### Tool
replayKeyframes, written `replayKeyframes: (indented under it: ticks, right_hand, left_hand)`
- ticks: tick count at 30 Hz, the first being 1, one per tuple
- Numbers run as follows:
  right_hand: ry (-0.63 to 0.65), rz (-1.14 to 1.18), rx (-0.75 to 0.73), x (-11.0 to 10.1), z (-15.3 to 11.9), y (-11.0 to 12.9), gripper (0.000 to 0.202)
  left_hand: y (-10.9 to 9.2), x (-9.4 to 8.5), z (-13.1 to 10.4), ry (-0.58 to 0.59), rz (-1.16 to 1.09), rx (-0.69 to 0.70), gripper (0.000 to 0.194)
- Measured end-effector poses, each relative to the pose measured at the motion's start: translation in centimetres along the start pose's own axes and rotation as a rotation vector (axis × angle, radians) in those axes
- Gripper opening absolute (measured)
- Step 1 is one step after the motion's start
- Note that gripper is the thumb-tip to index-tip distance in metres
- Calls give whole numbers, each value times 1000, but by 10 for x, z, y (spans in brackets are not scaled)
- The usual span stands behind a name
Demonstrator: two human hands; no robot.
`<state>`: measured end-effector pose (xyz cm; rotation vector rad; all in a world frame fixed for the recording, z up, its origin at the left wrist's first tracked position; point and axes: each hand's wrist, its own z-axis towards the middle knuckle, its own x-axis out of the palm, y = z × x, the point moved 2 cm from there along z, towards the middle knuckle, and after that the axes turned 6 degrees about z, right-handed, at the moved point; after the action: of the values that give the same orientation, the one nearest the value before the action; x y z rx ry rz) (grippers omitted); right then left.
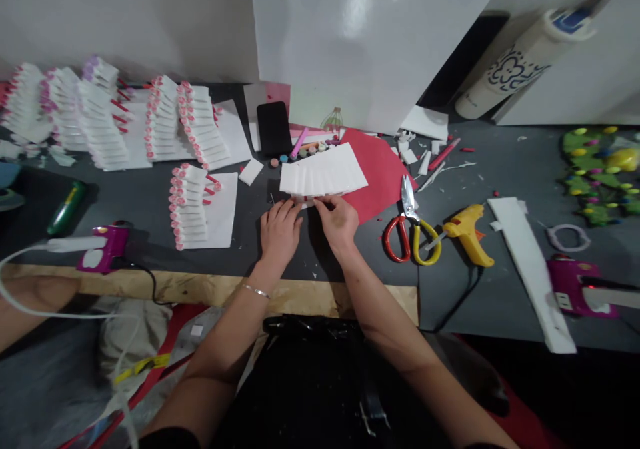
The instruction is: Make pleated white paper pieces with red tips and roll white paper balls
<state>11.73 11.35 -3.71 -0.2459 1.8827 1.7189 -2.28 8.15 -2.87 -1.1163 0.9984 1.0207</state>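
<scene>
A white, pleated-looking piece of paper lies on the dark table, its right part over a red sheet. My left hand rests by its near edge, fingers stretched out flat with the fingertips at a narrow white strip. At the same edge my right hand is closed, thumb and forefinger pinched. Whatever sits in that pinch is too small to make out. A bit of red shows on the strip between both hands. Scissors with a red and a yellow handle lie right of my right hand.
Bundles of white rolls with pink ends stand at the left. A black phone lies behind the paper. To the right are a yellow glue gun, a long white strip and a white bottle. Another person's arm shows at left.
</scene>
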Motion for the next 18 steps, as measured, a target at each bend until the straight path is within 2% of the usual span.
replayKeyframes:
  ticks: [9, 18]
  right_hand:
    - [-42, -2, -19, 1, 0, -2, 24]
    - [21, -21, -26, -1, 1, -1, 24]
  left_hand:
    - [0, 1, 0, -26, 6, 18, 34]
    - [-2, -1, 1, 12, 27, 5, 35]
